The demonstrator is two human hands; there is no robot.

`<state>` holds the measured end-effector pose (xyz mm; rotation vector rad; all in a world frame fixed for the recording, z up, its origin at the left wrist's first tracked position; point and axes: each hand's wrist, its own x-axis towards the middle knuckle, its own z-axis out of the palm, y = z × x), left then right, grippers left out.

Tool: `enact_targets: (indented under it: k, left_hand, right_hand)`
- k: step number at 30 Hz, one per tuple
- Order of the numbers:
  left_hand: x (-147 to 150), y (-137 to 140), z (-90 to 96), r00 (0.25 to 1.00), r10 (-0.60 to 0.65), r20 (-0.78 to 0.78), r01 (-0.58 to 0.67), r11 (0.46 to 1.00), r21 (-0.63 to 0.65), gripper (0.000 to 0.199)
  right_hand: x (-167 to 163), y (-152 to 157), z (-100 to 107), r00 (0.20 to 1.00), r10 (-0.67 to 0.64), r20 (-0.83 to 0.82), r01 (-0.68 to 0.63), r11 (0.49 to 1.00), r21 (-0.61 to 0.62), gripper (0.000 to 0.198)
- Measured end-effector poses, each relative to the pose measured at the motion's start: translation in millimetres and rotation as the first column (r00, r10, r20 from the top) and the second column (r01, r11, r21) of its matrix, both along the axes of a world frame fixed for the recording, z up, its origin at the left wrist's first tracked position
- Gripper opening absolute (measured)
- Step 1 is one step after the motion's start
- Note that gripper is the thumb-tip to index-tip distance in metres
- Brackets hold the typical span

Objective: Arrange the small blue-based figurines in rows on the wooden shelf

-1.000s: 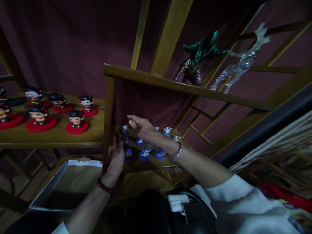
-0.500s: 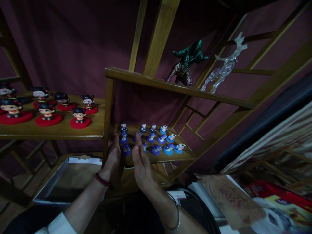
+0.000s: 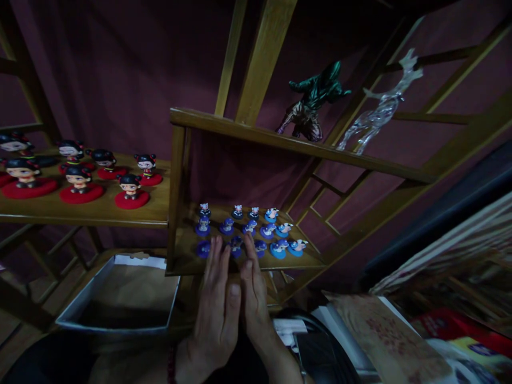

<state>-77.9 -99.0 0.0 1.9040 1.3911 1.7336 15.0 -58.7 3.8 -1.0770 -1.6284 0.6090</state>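
Rows of small figurines on round bases, purple ones such as a purple figurine (image 3: 226,226) and blue-based ones such as a blue figurine (image 3: 279,247), stand on a low wooden shelf (image 3: 182,246). My left hand (image 3: 218,301) is at the front edge of that shelf, fingers stretched out and holding nothing. Opposite it, my right hand (image 3: 255,293) also has straight fingers, palm turned toward the left. Between the two sets of fingertips stands a dark purple figurine (image 3: 236,244); whether either hand touches it I cannot tell. The hands partly hide the front row.
On the left shelf several black-haired figurines (image 3: 130,186) stand on red bases. Above are a green-hooded figure (image 3: 320,98) and a clear deer figurine (image 3: 378,114). A shallow cardboard box (image 3: 114,290) lies below left. A patterned brown box (image 3: 384,333) is at lower right.
My left hand has moved right and toward me, away from the shelf's left post. My right hand has shifted slightly right. Both stay flat, and the view has shifted slightly.
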Motion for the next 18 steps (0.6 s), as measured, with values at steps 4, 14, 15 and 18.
enact_targets:
  k: [4, 14, 15, 18]
  left_hand:
    - [-3, 23, -5.0, 0.986, 0.092, -0.141, -0.078, 0.992, 0.101, 0.061]
    - [-22, 36, -15.7, 0.949, 0.190, -0.251, -0.180, 0.982, 0.061, 0.064]
    - [-25, 33, -16.7, 0.947, 0.191, -0.258, -0.182, 0.981, 0.059, 0.064]
    - [-37, 24, -23.4, 0.927, 0.233, -0.292, -0.223, 0.972, 0.069, 0.063]
  right_hand:
    - [-1, 9, -7, 0.998, -0.006, 0.058, 0.007, 1.000, -0.006, 0.050]
    - [-1, 5, -6, 0.955, -0.075, 0.288, -0.030, 0.939, 0.342, 0.052]
    - [1, 3, -5, 0.948, -0.062, 0.311, -0.054, 0.935, 0.350, 0.052]
    - [2, 1, -9, 0.935, -0.033, 0.354, -0.108, 0.922, 0.372, 0.050]
